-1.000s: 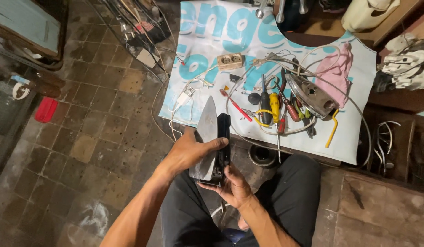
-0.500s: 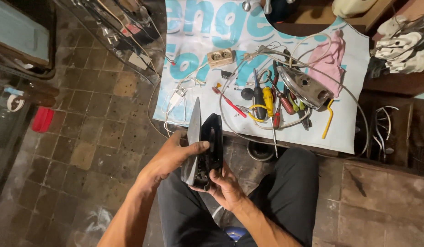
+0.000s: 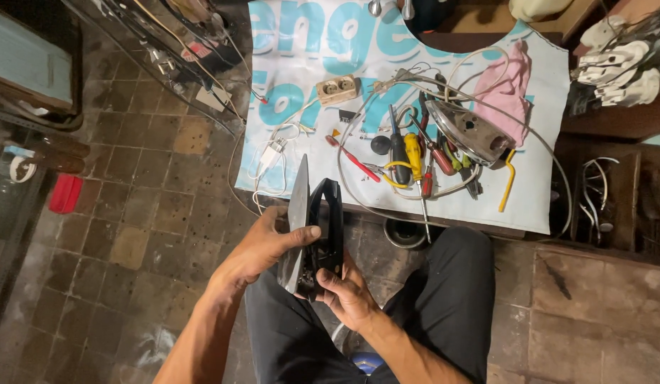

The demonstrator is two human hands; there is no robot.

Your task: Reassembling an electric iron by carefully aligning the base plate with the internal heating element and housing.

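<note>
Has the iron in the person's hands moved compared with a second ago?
Cannot tell: the iron sits by the same table edge as before, and the camera itself shifted.

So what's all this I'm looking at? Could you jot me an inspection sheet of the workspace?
Surface: low board covered by a white banner with blue lettering, over a worn tiled floor.
Job's things: black clothes iron, sole plate facing left, held upright over the lap.
Clutter: second iron, bare metal; screwdrivers; pink cloth; beige double socket; yellow bent piece.
Grippers: left hand grips the sole plate side; right hand supports the iron from below.
Cables: white cord looping round the tools; white plug lead.
Surroundings: red object on the floor; pale sandals at right.
</note>
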